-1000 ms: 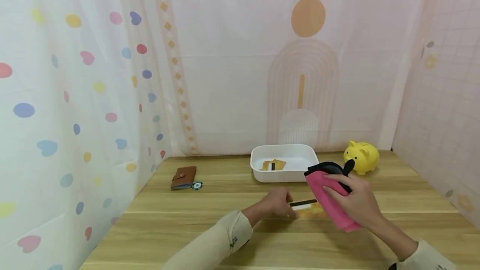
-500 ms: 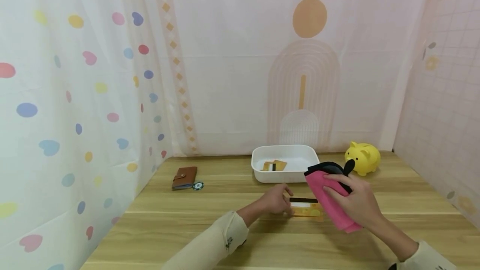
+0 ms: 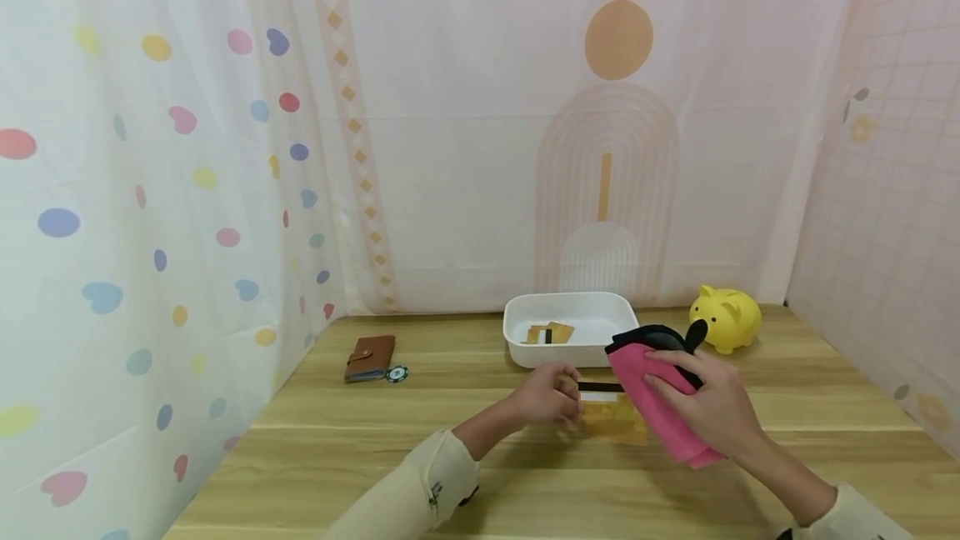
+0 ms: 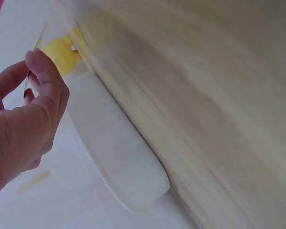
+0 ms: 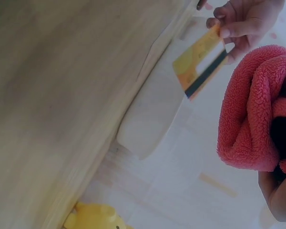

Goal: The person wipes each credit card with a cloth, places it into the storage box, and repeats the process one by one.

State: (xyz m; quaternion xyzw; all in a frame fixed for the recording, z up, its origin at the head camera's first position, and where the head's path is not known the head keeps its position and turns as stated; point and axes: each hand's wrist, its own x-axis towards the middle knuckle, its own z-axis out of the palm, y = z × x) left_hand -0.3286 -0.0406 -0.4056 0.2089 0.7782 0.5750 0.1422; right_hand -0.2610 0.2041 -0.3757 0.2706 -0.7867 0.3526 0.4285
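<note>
My left hand (image 3: 546, 394) pinches a gold bank card (image 3: 600, 408) by its left edge, above the wooden table. A black stripe and a white strip run along the card's upper side. The right wrist view shows the card (image 5: 200, 62) tilted, thumb and fingers at one end; in the left wrist view it appears nearly edge-on. Close to the card's right end, my right hand (image 3: 712, 402) grips a folded pink fuzzy cloth (image 3: 656, 407) with a black part (image 3: 663, 342) along its top. My palm and the cloth hide much of that black part.
Behind the hands stands a white tray (image 3: 572, 354) with several gold cards (image 3: 558, 332) inside. A yellow piggy bank (image 3: 726, 319) is at the back right. To the left lie a brown wallet (image 3: 371, 357) and a poker chip (image 3: 397, 373). Curtains (image 3: 450, 190) border the table.
The left hand has shifted slightly left and turned the card, so more of its striped face shows. The right hand and the pink cloth have stayed nearly still.
</note>
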